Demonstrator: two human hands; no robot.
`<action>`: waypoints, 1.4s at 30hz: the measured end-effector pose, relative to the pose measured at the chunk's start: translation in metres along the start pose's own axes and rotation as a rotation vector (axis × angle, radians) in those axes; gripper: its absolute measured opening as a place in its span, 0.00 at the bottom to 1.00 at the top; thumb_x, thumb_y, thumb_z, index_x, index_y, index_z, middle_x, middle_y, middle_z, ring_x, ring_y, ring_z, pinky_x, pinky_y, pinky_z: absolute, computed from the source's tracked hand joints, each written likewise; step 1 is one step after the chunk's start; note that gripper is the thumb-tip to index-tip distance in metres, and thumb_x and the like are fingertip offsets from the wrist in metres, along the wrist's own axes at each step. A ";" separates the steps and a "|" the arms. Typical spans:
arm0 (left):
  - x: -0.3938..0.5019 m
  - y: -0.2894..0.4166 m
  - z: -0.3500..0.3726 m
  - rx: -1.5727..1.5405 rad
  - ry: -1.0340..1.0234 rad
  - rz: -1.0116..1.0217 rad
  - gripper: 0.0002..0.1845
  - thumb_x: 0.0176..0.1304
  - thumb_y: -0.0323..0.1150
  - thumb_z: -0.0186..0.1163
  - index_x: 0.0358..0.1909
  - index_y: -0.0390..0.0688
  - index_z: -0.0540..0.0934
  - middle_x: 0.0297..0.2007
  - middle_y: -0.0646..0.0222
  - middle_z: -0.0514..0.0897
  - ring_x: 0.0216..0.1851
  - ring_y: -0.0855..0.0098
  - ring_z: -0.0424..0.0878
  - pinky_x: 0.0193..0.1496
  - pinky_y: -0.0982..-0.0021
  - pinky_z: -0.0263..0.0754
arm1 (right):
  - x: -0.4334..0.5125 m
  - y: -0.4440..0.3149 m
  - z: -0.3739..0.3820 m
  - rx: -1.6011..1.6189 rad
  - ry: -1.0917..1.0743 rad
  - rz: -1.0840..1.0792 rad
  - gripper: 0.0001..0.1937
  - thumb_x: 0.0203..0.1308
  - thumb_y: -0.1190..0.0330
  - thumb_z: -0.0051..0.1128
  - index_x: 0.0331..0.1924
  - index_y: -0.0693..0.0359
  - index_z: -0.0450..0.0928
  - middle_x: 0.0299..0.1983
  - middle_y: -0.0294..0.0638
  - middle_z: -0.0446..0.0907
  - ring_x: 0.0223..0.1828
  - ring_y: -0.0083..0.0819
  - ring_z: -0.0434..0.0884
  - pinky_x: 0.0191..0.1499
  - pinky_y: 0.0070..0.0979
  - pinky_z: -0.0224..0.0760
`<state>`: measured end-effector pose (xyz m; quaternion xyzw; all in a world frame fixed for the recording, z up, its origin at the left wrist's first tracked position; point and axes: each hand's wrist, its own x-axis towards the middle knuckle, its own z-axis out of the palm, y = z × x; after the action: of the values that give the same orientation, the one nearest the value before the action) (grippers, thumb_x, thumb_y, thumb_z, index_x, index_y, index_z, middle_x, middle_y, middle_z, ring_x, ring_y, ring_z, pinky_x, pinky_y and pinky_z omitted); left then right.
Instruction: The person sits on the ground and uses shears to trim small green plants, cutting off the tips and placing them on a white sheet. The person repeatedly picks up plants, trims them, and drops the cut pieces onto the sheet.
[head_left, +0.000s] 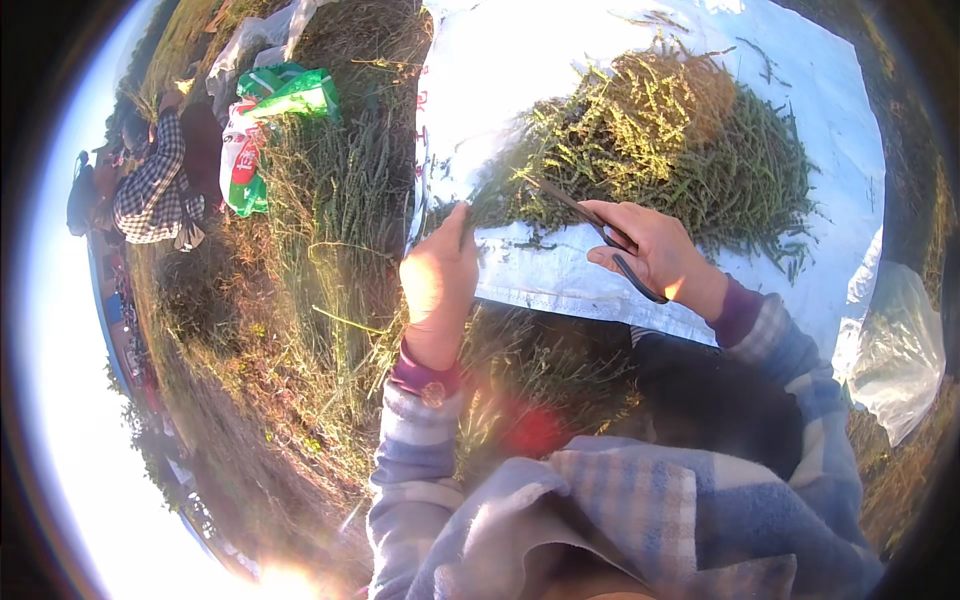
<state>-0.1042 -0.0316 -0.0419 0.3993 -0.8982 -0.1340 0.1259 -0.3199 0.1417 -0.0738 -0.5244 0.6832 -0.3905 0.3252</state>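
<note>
My right hand (656, 247) grips a pair of scissors (566, 201) with dark handles. One handle loop hangs below the palm, and the blades point left toward the pile's edge. My left hand (442, 266) is closed around a bunch of green plant stalks (491, 191). Their tips are blurred and lean over the sheet near the blade tips. Beyond both hands, a heap of cut green flowering sprigs (652, 142) lies on a white woven plastic sheet (517, 274). Loose bits are scattered around the heap.
Long cut stalks (360, 180) lie on the dry grass at left. Beside them is a green, white and red printed bag (247, 157). A clear plastic bag (900, 345) rests at right. A person in a checked shirt (154, 187) is farther off at left.
</note>
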 end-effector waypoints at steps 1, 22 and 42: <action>0.000 0.001 0.001 0.062 0.029 0.047 0.15 0.61 0.29 0.65 0.51 0.43 0.85 0.28 0.60 0.86 0.24 0.68 0.81 0.31 0.71 0.75 | 0.000 -0.001 0.000 -0.032 0.008 0.006 0.29 0.61 0.47 0.63 0.62 0.52 0.74 0.28 0.37 0.74 0.28 0.33 0.75 0.32 0.30 0.69; 0.013 0.011 0.003 0.281 0.246 0.290 0.25 0.53 0.25 0.66 0.56 0.48 0.81 0.27 0.71 0.79 0.24 0.68 0.80 0.26 0.69 0.76 | -0.015 0.026 0.007 0.242 -0.002 0.112 0.27 0.63 0.52 0.65 0.58 0.62 0.76 0.31 0.42 0.79 0.32 0.32 0.76 0.38 0.27 0.72; -0.001 0.018 -0.005 -0.495 -0.093 -0.078 0.14 0.66 0.36 0.62 0.45 0.35 0.83 0.25 0.58 0.82 0.23 0.70 0.76 0.31 0.69 0.70 | -0.016 0.026 0.011 0.486 -0.069 0.122 0.20 0.68 0.66 0.62 0.59 0.67 0.73 0.28 0.30 0.75 0.29 0.15 0.70 0.35 0.17 0.67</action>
<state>-0.1142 -0.0205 -0.0314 0.3841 -0.8268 -0.3729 0.1729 -0.3191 0.1588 -0.1015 -0.4017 0.5880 -0.5048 0.4878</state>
